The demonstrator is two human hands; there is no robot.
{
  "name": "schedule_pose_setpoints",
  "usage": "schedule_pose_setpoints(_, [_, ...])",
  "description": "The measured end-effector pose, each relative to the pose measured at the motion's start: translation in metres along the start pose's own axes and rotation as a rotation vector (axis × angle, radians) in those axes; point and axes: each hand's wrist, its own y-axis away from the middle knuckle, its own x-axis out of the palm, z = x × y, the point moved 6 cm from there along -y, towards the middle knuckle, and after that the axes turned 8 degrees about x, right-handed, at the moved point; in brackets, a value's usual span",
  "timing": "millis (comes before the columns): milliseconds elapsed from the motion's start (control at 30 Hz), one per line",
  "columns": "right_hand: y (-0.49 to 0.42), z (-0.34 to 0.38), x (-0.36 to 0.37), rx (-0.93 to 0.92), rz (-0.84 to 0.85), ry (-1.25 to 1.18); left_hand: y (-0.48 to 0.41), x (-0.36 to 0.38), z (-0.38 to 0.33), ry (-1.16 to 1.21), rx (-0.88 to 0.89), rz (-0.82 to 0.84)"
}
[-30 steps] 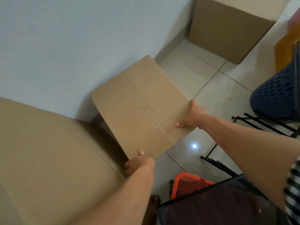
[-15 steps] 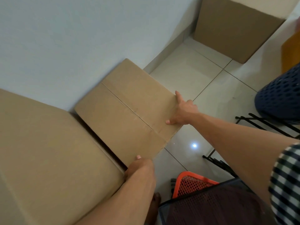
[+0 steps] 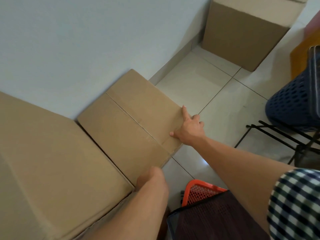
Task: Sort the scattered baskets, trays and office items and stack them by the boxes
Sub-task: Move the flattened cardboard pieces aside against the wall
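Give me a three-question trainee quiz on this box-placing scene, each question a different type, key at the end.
1. True or false: the right hand touches the small box.
2. The small box sits: A) beside the large box; B) inside a basket; C) on top of an orange tray.
3. Fill in: the perforated basket at far right is ___.
Key: 1 true; 2 A; 3 blue.

Pale tiled floor. Along its wall edge a large cardboard box sits at the left, a smaller cardboard box just beside it, and a third box well apart in the far corner. At the right edge stand a navy perforated basket and a black wire rack. At the near edge, an orange mesh basket is partly hidden.
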Motion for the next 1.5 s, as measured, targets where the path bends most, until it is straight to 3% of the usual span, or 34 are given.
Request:
schedule_pose_setpoints(233, [0.053, -0.025, -0.009, -0.055, -0.006, 0.084, 0.047, -0.026, -0.014, -0.119, 0.181, -0.092])
schedule_pose_setpoints(500, [0.197, -0.071, -0.101, 0.083, -0.077, 0.089, 0.204, -0.062, -0.071, -1.039, 0.799, 0.044])
schedule_pose_setpoints(667, [0.313, -0.091, -0.170, 0.187, -0.161, -0.018, 0.313, -0.101, -0.064, -1.417, 1.004, 0.158])
schedule_pose_setpoints(900, [0.462, -0.114, -0.225, 0.288, -0.298, -0.142, 0.446, -0.141, -0.055, -1.606, 1.307, 0.253])
schedule_pose_setpoints(1133, [0.573, -0.141, -0.224, 0.454, -0.406, -0.313, 0.528, -0.160, -0.008, -1.743, 1.568, 0.387])
schedule_pose_setpoints(1500, [0.685, -0.255, -0.205, 0.678, -0.466, -0.520, 0.619, -0.141, 0.131, -1.858, 1.825, 0.538])
